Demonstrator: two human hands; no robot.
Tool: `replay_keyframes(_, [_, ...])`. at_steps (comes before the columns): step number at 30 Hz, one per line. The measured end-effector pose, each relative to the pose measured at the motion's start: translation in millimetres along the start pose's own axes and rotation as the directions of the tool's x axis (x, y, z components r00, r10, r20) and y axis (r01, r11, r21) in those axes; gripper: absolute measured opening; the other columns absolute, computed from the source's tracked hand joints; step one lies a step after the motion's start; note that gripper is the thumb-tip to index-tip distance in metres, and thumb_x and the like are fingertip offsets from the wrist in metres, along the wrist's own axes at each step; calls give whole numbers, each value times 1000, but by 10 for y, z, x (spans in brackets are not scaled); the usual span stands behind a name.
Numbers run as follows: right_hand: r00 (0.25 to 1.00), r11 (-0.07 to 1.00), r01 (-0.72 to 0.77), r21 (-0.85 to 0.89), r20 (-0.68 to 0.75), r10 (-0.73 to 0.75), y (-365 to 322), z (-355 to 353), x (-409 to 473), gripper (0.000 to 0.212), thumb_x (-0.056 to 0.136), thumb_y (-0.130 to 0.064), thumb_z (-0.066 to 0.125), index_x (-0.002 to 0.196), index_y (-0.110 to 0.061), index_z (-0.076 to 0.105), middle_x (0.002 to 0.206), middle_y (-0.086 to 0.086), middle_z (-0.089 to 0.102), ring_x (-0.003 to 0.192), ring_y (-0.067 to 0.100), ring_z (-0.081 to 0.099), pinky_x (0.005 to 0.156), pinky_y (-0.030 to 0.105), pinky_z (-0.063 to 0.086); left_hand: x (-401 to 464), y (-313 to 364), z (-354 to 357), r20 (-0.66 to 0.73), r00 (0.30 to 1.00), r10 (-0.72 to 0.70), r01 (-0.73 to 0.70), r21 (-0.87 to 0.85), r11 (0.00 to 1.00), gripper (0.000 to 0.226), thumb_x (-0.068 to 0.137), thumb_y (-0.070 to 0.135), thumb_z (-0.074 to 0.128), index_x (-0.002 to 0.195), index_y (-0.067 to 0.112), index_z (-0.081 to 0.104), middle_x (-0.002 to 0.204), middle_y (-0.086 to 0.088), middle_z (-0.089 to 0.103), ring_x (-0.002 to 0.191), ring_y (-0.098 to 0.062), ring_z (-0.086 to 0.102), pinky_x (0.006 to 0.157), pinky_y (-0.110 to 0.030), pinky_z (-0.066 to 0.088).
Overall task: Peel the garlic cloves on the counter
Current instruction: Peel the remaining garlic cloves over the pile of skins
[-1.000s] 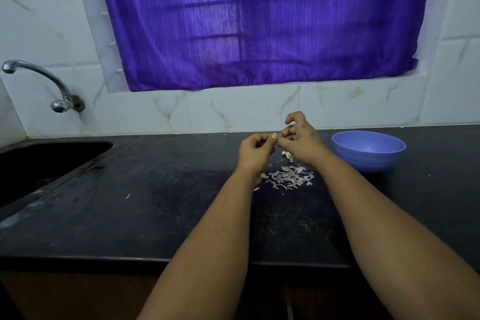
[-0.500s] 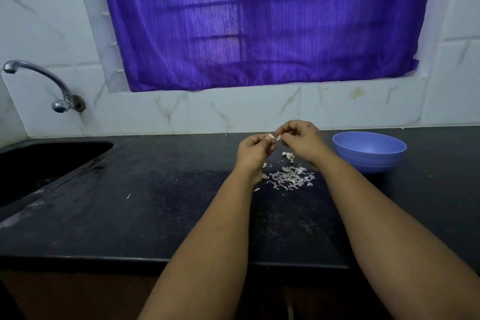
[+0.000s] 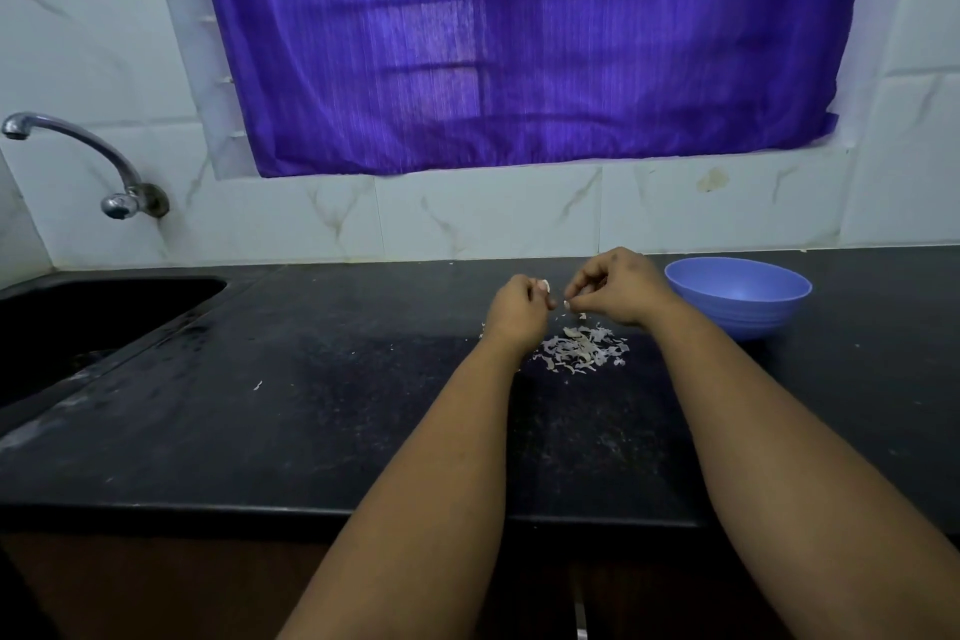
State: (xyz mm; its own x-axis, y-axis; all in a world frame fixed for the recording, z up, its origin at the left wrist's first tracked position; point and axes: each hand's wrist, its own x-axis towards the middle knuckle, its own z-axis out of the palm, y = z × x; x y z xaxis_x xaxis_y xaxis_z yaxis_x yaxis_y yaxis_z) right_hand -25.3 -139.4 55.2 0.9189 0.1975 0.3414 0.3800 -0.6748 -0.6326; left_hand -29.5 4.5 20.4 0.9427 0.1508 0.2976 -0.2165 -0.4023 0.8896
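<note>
Head view of garlic peeling at a dark, speckled stone bench point(image 3: 322, 411). Both hands are raised just above the bench, directly over a loose heap of pale, papery garlic skins point(image 3: 582, 353); working over this spot probably lets each torn strip fall onto the same pile instead of scattering. The left hand point(image 3: 517, 307) is curled, its fingers and thumb gripping a small whitish garlic clove point(image 3: 544, 285), of which only the tip shows above the fingers; this hand appears to serve as the steady holder. The right hand point(image 3: 618, 288) is just beside it, fingers bent, with thumb and forefinger drawn together in a pinch at their tips; a tiny pale fleck shows there, most likely a strip of skin being pulled away, though it is too small to be sure. The two hands are close but a narrow gap separates the pinch from the clove. A round, light-blue plastic bowl point(image 3: 737, 296) stands on the bench immediately right of the right hand, within easy reach, presumably to receive peeled cloves; its contents are hidden from this angle. A small pale piece point(image 3: 582, 316) lies on the bench just beyond the heap, under the right hand; whether it is a clove or skin cannot be told. A black sink basin point(image 3: 93, 322) and a curved chrome tap point(image 3: 78, 146) lie far left.
</note>
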Motion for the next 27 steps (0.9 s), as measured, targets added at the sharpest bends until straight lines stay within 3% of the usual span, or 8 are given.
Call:
replay_keyframes(3, [998,992,-64,107,4,64,-18,51,43,25,84,4,58,83,-15,74,85,7,73,80,20,69,73,30,57,-5,-10,-8,21,998,54,-57,160,985,31,103,28,40,73,20,49,101,-11,68,87,-26,58,78,-37,46])
replay_keyframes(6, [990,919,-141,369,60,128,-81,82,90,31,91,6,41,92,-6,69,95,16,72,84,23,68,80,32,56,3,-16,0,65,993,95,-107,210,972,29,102,27,41,77,16,50,96,-12,67,85,-26,57,73,-37,44])
replay_keyframes(10, [994,880,-85,468,105,40,-83,58,43,9,91,-8,63,97,-6,70,91,16,71,79,17,67,79,29,56,-21,-13,-5,52,982,181,-189,255,948,27,102,28,41,93,10,58,85,-4,60,76,-19,50,64,-30,34])
replay_keyframes(15, [993,827,-74,557,-35,113,-59,-13,73,7,86,-4,69,85,-11,70,78,7,68,68,11,61,69,20,54,-19,-8,8,-40,982,187,-176,185,967,50,100,41,42,79,-1,58,79,-17,65,72,-29,58,66,-40,46])
replay_keyframes(18, [923,965,-46,257,-359,140,83,-191,126,10,87,-3,65,85,-11,72,78,2,67,71,12,60,62,8,45,-14,-20,-3,-28,990,137,-130,177,976,58,99,47,42,84,-5,63,89,-20,69,82,-30,64,76,-43,51])
replay_keyframes(20, [873,989,-129,78,-465,151,230,-346,128,25,84,9,54,86,-6,73,86,8,68,75,18,60,63,16,44,-8,-37,11,46,993,109,-116,209,971,48,100,44,43,90,3,65,95,-14,70,90,-29,64,82,-42,50])
replay_keyframes(25, [843,917,-374,-136,-463,275,491,-525,81,27,83,12,53,100,0,70,106,18,66,95,35,63,83,38,54,11,-70,51,123,988,96,-121,217,969,20,99,18,51,113,11,63,105,-2,63,97,-18,57,85,-31,45])
replay_keyframes(27, [846,901,-403,-162,-441,299,507,-529,97,37,87,9,47,113,-7,68,119,18,60,106,36,58,91,40,50,52,-103,20,77,994,74,-88,188,978,28,96,4,49,121,12,59,115,-2,63,99,-14,56,91,-31,47])
